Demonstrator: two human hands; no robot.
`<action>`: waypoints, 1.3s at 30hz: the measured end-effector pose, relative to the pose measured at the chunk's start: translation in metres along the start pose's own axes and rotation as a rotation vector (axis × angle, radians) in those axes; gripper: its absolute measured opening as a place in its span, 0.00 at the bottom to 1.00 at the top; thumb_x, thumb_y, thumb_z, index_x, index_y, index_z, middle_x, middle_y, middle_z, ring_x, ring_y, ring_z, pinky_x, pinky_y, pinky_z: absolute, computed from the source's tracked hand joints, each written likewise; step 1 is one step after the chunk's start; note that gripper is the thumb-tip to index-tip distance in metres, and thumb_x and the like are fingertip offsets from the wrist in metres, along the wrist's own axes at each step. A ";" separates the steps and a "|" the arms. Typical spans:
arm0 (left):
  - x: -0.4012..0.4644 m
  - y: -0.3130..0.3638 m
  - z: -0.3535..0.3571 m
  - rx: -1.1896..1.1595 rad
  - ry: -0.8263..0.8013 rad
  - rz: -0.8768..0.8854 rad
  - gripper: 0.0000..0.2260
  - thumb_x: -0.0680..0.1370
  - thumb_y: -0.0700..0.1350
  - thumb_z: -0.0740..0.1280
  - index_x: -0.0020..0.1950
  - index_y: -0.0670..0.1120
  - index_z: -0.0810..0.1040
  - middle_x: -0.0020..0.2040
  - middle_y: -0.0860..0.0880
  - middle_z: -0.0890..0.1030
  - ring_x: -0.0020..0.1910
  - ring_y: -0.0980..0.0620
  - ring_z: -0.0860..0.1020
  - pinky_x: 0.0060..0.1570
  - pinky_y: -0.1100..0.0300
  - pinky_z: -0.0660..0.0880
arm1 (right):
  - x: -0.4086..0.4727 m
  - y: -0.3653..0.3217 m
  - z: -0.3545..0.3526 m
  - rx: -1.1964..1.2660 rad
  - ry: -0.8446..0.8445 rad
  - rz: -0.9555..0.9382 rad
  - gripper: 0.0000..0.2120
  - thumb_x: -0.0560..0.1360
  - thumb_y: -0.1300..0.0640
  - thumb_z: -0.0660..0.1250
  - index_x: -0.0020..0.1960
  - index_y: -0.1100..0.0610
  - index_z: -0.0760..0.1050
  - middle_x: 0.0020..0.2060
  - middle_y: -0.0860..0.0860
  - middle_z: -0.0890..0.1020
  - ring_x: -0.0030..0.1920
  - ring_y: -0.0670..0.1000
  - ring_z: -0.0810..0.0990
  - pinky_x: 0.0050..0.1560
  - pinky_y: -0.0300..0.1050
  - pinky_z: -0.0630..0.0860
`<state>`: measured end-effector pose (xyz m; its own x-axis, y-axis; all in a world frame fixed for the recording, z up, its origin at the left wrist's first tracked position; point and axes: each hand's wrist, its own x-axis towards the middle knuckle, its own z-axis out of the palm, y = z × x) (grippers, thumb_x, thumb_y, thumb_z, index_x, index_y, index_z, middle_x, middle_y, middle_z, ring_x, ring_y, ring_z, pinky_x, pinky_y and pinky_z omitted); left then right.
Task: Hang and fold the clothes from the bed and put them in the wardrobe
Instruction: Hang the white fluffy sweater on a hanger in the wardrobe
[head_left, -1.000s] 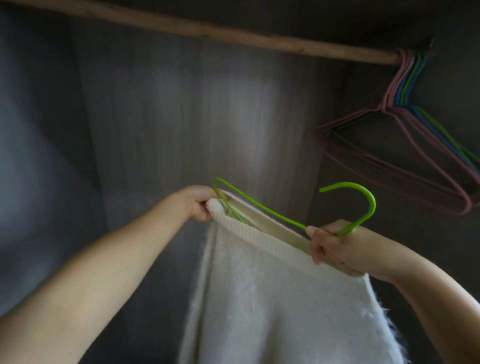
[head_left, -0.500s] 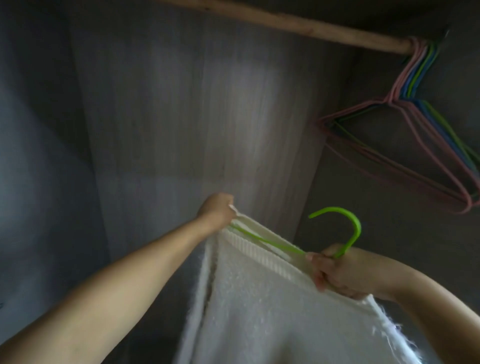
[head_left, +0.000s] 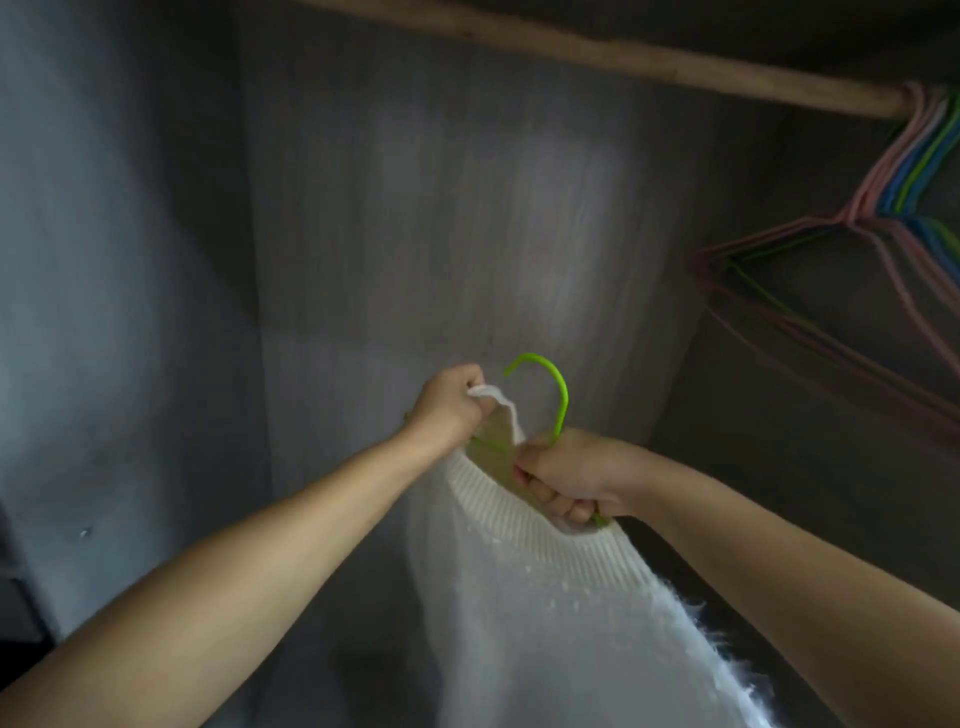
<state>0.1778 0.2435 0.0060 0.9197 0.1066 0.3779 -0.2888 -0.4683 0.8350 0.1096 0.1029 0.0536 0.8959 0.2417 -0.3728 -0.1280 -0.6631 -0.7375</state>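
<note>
A fuzzy white sweater (head_left: 550, 618) hangs inside the wardrobe from a green wire hanger (head_left: 555, 384), whose hook points up. My left hand (head_left: 449, 410) grips the far edge of the ribbed collar together with the hanger's shoulder. My right hand (head_left: 569, 478) holds the hanger just below the hook along with the near edge of the collar. Most of the hanger's frame is hidden inside the sweater. The wooden rail (head_left: 644, 60) runs well above both hands.
Several empty pink, blue and green hangers (head_left: 852, 270) hang bunched at the rail's right end. The grey back panel (head_left: 467, 208) and left side wall (head_left: 119, 260) of the wardrobe enclose the space. The rail's left and middle stretch carries nothing.
Both hands have come closer together and lifted the sweater deeper into the wardrobe. The hanger's hook has swung from the right to stand upright between the hands.
</note>
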 end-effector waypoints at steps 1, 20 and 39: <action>0.001 0.004 -0.004 0.003 0.015 0.015 0.19 0.73 0.35 0.68 0.29 0.48 0.62 0.26 0.53 0.64 0.27 0.57 0.61 0.30 0.57 0.58 | 0.002 -0.005 0.002 -0.018 -0.004 -0.039 0.16 0.82 0.60 0.50 0.36 0.55 0.66 0.23 0.50 0.62 0.14 0.42 0.56 0.17 0.28 0.53; -0.039 -0.057 -0.121 0.074 0.260 -0.106 0.17 0.75 0.27 0.63 0.61 0.39 0.76 0.53 0.46 0.79 0.41 0.70 0.78 0.43 0.74 0.70 | -0.036 -0.006 -0.108 -0.168 -0.331 -0.284 0.15 0.76 0.50 0.57 0.41 0.60 0.75 0.24 0.50 0.57 0.20 0.44 0.53 0.19 0.29 0.52; -0.021 -0.060 -0.146 0.656 -0.005 -0.066 0.16 0.79 0.39 0.64 0.67 0.42 0.74 0.65 0.42 0.76 0.65 0.44 0.73 0.61 0.58 0.68 | 0.005 -0.018 -0.056 0.092 -0.390 -0.252 0.17 0.84 0.54 0.51 0.40 0.59 0.69 0.22 0.46 0.56 0.19 0.39 0.52 0.18 0.26 0.51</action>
<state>0.1372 0.3978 0.0066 0.9316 0.1504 0.3308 -0.0107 -0.8986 0.4386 0.1405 0.0764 0.0966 0.6792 0.6468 -0.3470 0.0199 -0.4888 -0.8722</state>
